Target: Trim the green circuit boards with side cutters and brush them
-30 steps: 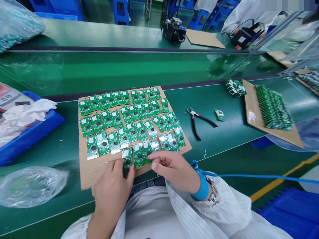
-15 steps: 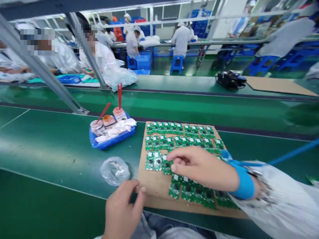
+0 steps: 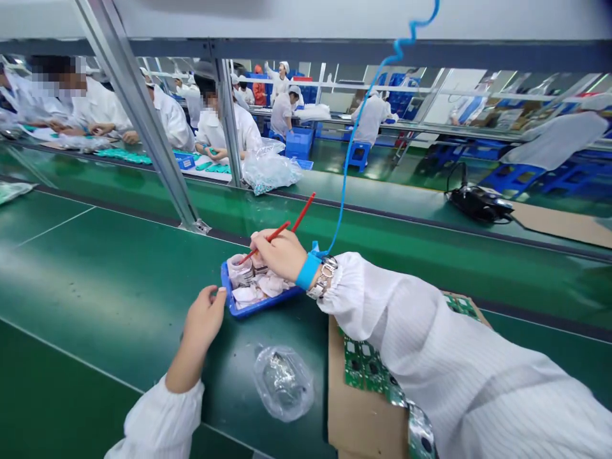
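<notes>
Head view: the right hand (image 3: 280,255) holds a red stick (image 3: 273,234) like a pencil, with the fingers closed on it, so its tip can reach a white cup (image 3: 240,271) in the blue tray (image 3: 253,305). The left hand (image 3: 204,317) is open and empty, just left of the tray. A clear plastic bag (image 3: 284,384) lies in front of the tray. Green circuit boards (image 3: 362,364) sit on cardboard (image 3: 363,421) to the right of the tray, partly under the right sleeve (image 3: 406,338). A blue wrist strap (image 3: 307,271) has a curly cord (image 3: 368,121) going up, maybe to keep it off the bench
</notes>
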Tool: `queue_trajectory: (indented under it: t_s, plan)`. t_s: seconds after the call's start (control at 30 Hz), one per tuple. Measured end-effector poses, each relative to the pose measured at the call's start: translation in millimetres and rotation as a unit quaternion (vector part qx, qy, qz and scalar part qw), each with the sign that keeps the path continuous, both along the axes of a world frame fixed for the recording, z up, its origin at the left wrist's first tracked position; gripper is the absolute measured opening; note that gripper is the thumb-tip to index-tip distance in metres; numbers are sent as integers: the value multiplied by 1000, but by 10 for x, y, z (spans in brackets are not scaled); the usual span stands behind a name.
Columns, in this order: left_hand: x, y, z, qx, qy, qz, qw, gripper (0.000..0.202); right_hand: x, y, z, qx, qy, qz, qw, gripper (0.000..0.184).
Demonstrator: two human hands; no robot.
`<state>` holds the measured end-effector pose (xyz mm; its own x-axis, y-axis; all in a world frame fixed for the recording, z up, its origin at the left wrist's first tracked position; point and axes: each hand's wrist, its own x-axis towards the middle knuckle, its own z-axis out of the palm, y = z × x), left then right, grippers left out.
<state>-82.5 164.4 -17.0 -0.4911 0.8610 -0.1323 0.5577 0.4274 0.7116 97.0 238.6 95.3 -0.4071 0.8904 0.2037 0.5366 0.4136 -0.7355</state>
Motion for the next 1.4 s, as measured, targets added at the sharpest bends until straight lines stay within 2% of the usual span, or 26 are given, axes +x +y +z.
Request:
queue_trajectory:
  t_s: [0.07,0.17,0.4,0.5,0.7,1.0,1.2,1.4]
  plan:
    - [13,84,-70,1,-31,-15,999,29,17,44,111,21,-16,6,1000,37]
    - [81,76,-148,21,-81,-33,996,27,14,84,246,45,-44,33,997,37]
    - [284,-148,-119,80,-152,-37,984,24,-148,88,289,71,-100,101,987,37]
    - [288,-182,-129,90,-149,-38,984,22,-125,96,399,80,-91,101,987,36]
    - [217,-177,-266,92,-132,-31,986,23,33,115,636,80,-7,70,994,40]
    - [178,-153,-249,101,-118,-41,987,24,79,97,617,87,34,55,994,37]
    - [175,-163,-219,109,-115,-48,986,26,71,98,619,86,18,40,995,40]
    - [176,-150,-188,107,-114,-52,986,27,104,100,549,68,1,52,996,39]
